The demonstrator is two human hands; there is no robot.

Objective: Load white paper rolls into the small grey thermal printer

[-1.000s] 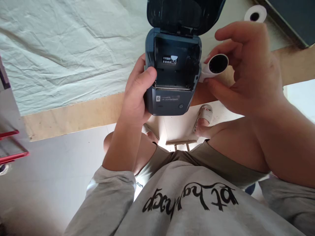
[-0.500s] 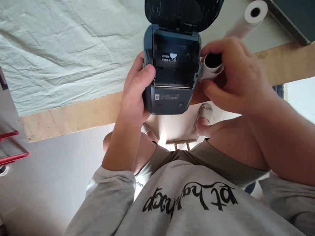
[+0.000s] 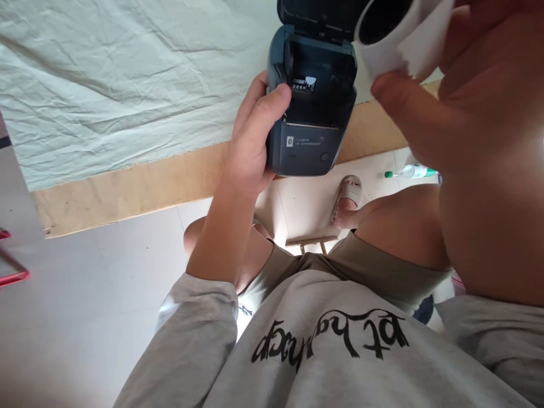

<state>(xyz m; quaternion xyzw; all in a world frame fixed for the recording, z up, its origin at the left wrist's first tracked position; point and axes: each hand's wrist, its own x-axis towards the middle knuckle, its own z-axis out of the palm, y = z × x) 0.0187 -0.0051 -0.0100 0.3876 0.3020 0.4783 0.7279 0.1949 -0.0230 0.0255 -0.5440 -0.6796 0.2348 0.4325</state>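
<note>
A dark blue label printer [image 3: 308,150] is held up at the table's front edge, its black lid [image 3: 318,17] swung open. My left hand [image 3: 257,130] is closed around the printer's left side, with the thumb on the rim of the paper bay. The bay holds no roll, and a small printed sticker shows inside it. My right hand [image 3: 480,96], close to the camera, grips a white paper roll [image 3: 382,54] with a dark hollow core and a torn loose end. The roll is to the right of the lid; some of the right fingers are hidden or out of frame.
A pale wrinkled cloth [image 3: 127,85] covers the table, whose wooden edge [image 3: 127,198] runs across in front of me. On the floor lie a green-capped bottle [image 3: 410,171] and, at the left, a red-edged object [image 3: 15,277]. My knees are below the table edge.
My right hand has lifted the paper roll up and towards the camera, away from the printer's side. The printer in my left hand has shifted slightly right and up in view.
</note>
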